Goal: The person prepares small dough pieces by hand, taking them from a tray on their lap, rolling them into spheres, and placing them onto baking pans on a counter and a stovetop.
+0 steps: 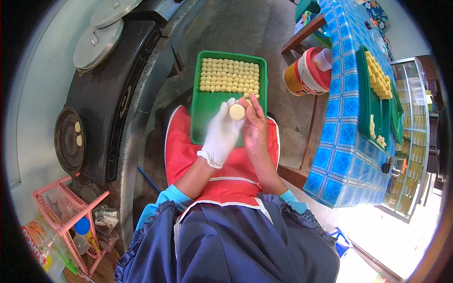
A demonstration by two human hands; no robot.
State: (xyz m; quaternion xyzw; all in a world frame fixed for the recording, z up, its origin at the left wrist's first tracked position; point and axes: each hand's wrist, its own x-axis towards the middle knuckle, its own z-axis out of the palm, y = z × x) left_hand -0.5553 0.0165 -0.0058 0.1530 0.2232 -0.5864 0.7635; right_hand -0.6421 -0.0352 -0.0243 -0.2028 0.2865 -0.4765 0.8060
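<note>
On the fingers of my left hand (220,133), in a white glove, rests a flat, round, pale dough disc (237,112). Bare and close against its right side is my right hand (256,129), with its fingers curved near the disc's edge. A small yellow piece (249,102) shows between the right fingers; whether they grip it or it lies behind them cannot be told. Beneath both hands is a green plastic tray (208,109) over my lap. Tight rows of small pale dough balls (230,75) fill its far half.
At left, a black gas stove (102,88) carries a round pan (69,155) with two dough discs (78,133). A pink plastic rack (65,223) stands below. Right, a blue-checked table (339,141) bears a green tray (368,116) of yellow blocks (378,76); a lidded bucket (306,72) stands beside it.
</note>
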